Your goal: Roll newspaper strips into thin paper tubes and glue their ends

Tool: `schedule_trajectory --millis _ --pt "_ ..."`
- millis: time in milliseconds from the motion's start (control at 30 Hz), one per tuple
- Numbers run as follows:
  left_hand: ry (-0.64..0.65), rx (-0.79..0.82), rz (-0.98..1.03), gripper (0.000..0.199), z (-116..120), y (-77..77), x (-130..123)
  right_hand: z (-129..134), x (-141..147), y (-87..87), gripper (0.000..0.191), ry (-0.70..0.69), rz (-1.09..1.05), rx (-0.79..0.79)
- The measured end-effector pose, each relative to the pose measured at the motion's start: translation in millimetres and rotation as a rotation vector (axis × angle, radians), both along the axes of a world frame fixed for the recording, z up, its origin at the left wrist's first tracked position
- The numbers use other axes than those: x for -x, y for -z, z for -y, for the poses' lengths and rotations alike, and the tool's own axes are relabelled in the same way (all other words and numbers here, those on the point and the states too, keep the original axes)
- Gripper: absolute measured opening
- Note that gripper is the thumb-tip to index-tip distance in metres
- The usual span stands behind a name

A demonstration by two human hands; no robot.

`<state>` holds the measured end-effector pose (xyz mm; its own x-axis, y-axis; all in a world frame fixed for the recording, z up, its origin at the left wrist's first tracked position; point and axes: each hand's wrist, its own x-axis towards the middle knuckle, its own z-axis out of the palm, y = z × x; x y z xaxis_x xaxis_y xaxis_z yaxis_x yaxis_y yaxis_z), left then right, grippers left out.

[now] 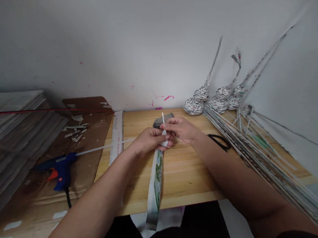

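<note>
Above the middle of the wooden table (188, 175), a long printed paper strip (156, 179) hangs from my fingers, its lower end past the table's front edge. My left hand (149, 140) is closed on the strip's narrowed upper part. My right hand (182, 129) pinches at the same spot, where a thin white stick (163, 118) points up between the fingertips. The two hands nearly touch. Just behind them lies a grey crumpled thing (168, 117), partly hidden.
A blue glue gun (62, 170) lies left on cardboard near stacked sheets (18, 144). Black scissors (218, 142) lie beside my right forearm. Woven paper gourd shapes (193, 105) stand at the back right wall; long paper rods (250, 156) run along the right side.
</note>
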<state>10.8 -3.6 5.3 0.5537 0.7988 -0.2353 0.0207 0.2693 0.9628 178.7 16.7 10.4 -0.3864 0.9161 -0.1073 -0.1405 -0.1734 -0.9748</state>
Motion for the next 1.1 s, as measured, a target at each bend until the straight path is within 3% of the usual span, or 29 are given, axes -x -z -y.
schedule_trajectory --millis 133,467,867,1100 --pt "0.014 -0.022 -0.012 0.039 1.3 0.2 -1.7 1.4 2.5 1.4 0.035 0.021 -0.021 0.034" --pt "-0.011 -0.016 -0.020 0.037 -1.2 2.6 -2.0 3.0 0.0 -0.7 0.034 -0.103 -0.001 0.014" --pt "0.024 -0.054 -0.018 0.029 1.1 3.7 -4.7 4.2 6.0 4.9 0.040 0.043 -0.043 0.055" --pt "-0.008 -0.028 -0.001 0.039 -0.6 4.4 -3.2 2.2 1.0 0.9 0.034 -0.080 0.007 -0.003"
